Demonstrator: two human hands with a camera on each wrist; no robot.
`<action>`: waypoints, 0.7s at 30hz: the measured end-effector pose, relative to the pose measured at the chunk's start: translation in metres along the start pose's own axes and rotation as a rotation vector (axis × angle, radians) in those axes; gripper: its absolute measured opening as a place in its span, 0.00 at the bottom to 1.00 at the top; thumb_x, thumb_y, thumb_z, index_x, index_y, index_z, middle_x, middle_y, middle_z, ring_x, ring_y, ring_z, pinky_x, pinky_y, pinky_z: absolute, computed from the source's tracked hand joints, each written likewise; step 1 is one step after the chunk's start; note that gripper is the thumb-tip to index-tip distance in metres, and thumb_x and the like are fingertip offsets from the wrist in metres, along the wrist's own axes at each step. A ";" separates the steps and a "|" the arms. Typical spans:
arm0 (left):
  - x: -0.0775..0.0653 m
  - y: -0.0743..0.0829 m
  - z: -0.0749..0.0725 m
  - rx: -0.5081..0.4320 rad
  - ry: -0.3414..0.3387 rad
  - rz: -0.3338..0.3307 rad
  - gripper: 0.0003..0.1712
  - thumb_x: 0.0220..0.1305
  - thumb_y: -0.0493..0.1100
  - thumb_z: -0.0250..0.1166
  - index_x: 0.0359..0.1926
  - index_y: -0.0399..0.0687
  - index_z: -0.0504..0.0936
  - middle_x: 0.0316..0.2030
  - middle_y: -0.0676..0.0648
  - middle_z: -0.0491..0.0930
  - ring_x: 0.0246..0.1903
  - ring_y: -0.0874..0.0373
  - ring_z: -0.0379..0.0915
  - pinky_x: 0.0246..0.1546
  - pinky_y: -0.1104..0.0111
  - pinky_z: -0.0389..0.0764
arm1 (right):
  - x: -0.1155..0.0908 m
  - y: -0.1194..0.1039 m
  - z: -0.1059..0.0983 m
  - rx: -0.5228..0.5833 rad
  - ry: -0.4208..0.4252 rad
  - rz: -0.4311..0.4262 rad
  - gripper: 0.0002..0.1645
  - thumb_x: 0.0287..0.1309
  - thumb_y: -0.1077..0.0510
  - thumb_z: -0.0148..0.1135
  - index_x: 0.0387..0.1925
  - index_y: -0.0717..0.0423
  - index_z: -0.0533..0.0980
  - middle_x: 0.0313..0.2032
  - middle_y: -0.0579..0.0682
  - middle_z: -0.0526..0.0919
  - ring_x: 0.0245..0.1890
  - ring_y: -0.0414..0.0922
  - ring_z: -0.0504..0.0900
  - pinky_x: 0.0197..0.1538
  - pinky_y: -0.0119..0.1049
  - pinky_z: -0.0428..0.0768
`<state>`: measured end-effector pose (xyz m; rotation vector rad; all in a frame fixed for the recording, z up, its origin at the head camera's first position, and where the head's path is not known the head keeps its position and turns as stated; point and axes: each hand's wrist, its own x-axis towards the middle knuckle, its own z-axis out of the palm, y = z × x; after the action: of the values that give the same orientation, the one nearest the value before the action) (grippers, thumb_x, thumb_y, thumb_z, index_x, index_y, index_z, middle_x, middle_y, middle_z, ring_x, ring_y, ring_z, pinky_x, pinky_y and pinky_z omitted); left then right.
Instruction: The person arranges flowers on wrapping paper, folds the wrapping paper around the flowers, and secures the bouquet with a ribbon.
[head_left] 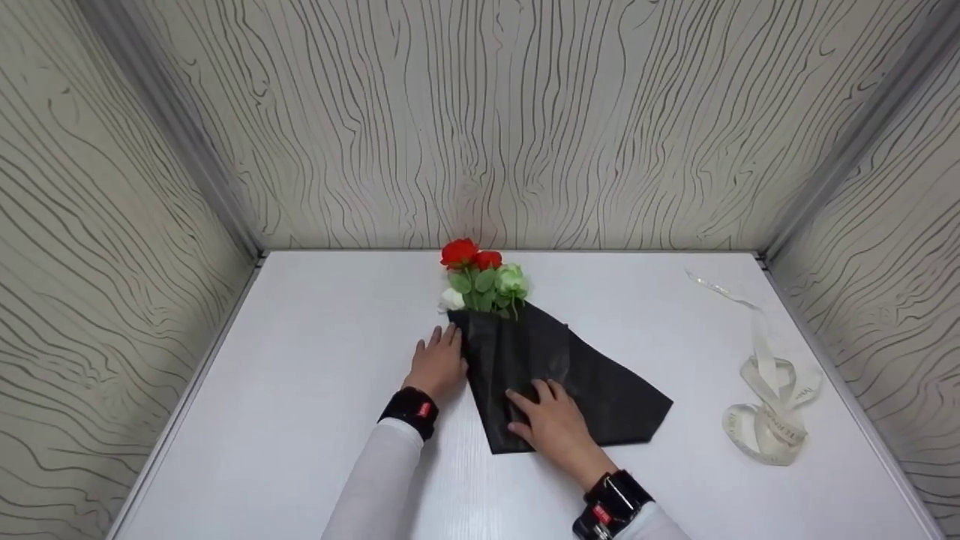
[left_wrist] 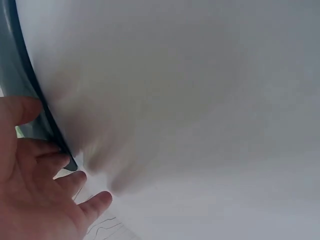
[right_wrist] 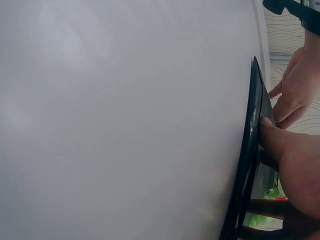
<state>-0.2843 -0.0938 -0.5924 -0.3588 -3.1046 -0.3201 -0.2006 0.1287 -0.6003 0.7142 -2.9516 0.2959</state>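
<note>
A sheet of black wrapping paper (head_left: 607,390) lies on the white table, its left part folded over the stems of a bunch of flowers. Red blooms (head_left: 459,253), a pale green bloom (head_left: 512,280) and a white bloom (head_left: 452,299) stick out at its top; the stems are hidden. Along the paper's left edge rests my left hand (head_left: 438,366), with thumb and fingers touching the edge in the left wrist view (left_wrist: 37,190). My right hand (head_left: 556,426) presses on the lower middle of the folded paper, fingers spread. The right wrist view shows its thumb (right_wrist: 272,137) against the paper.
On the right side of the table (head_left: 315,330) lies a loose heap of cream ribbon (head_left: 780,431) with printed letters, one end trailing toward the back. Wood-grain patterned walls (head_left: 480,127) close off the back and both sides.
</note>
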 end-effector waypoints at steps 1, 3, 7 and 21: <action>0.000 0.000 0.000 -0.004 0.002 0.004 0.31 0.61 0.45 0.55 0.63 0.37 0.63 0.63 0.41 0.60 0.62 0.42 0.53 0.55 0.45 0.59 | 0.000 0.000 0.000 -0.002 -0.004 -0.001 0.30 0.54 0.38 0.57 0.58 0.40 0.71 0.55 0.61 0.67 0.56 0.63 0.63 0.50 0.56 0.69; 0.000 0.000 0.000 0.002 0.002 0.011 0.31 0.61 0.46 0.55 0.63 0.37 0.63 0.63 0.41 0.60 0.63 0.42 0.52 0.55 0.45 0.59 | 0.000 0.000 0.000 0.000 -0.010 0.000 0.30 0.54 0.38 0.56 0.58 0.40 0.71 0.55 0.61 0.66 0.56 0.63 0.63 0.50 0.57 0.68; -0.003 0.003 0.002 0.024 0.028 0.025 0.29 0.62 0.45 0.54 0.62 0.35 0.65 0.63 0.40 0.61 0.62 0.42 0.54 0.55 0.46 0.59 | -0.001 -0.001 -0.001 0.008 -0.014 0.005 0.29 0.55 0.38 0.56 0.58 0.39 0.71 0.56 0.60 0.66 0.57 0.63 0.62 0.51 0.57 0.68; -0.038 0.026 0.002 0.198 0.022 0.099 0.27 0.62 0.44 0.51 0.58 0.31 0.68 0.60 0.37 0.64 0.60 0.45 0.59 0.54 0.50 0.63 | -0.001 -0.002 -0.004 0.005 -0.027 0.006 0.30 0.55 0.38 0.56 0.59 0.40 0.71 0.56 0.61 0.66 0.57 0.64 0.62 0.51 0.57 0.68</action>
<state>-0.2410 -0.0773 -0.5904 -0.4976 -3.0467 -0.0147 -0.1989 0.1279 -0.5963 0.7158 -2.9803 0.2970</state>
